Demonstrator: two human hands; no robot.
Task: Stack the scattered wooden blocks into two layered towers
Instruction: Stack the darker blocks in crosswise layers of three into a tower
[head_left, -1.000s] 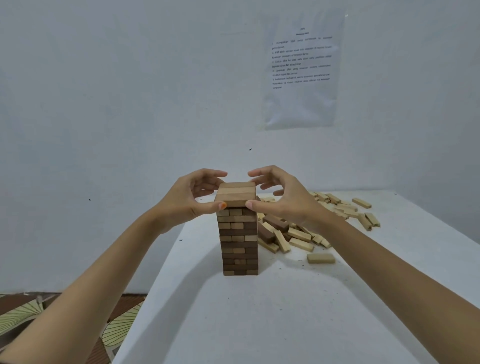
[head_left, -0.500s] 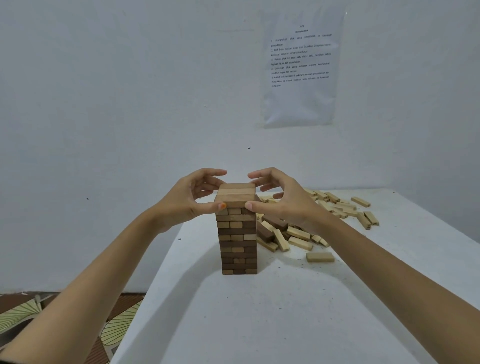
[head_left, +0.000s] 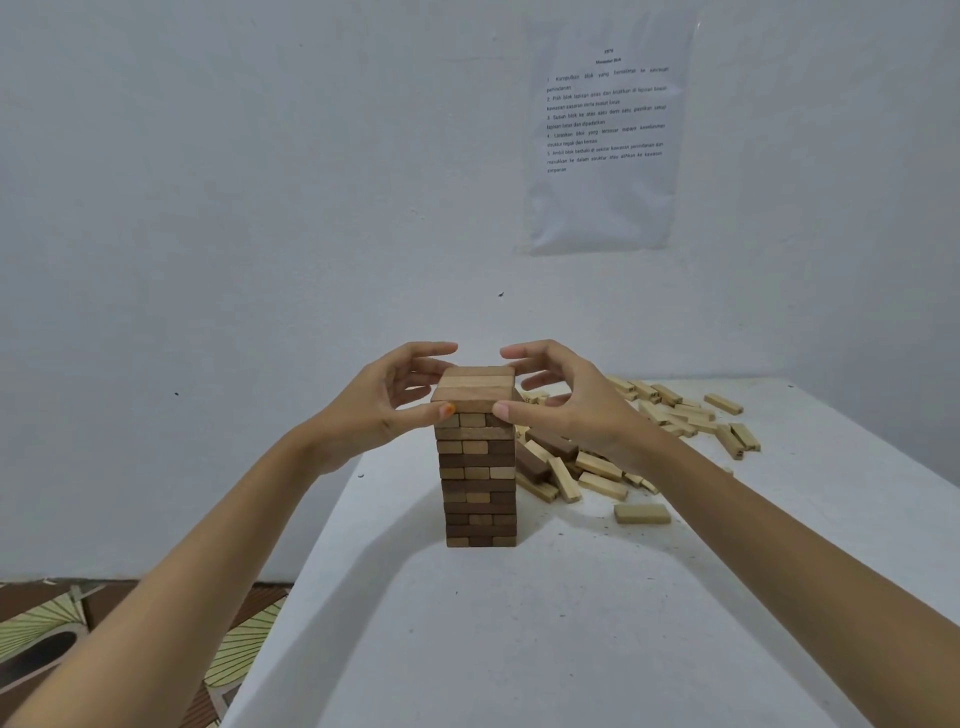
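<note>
Squaring up the top layer (head_left: 475, 387) of the tower (head_left: 480, 483) dead centre of the frame, I'd say. Its light blocks run left-to-right, and the left hand (head_left: 382, 405) and right hand (head_left: 569, 408) are cupped round either end, thumbs pressed on the near face, fingers curling over the back (can't tell if those tips actually touch). The loose blocks (head_left: 597, 467) lie on the table (head_left: 519, 623) just right of the tower, so the right hand looks way nearer for the next grab.
</note>
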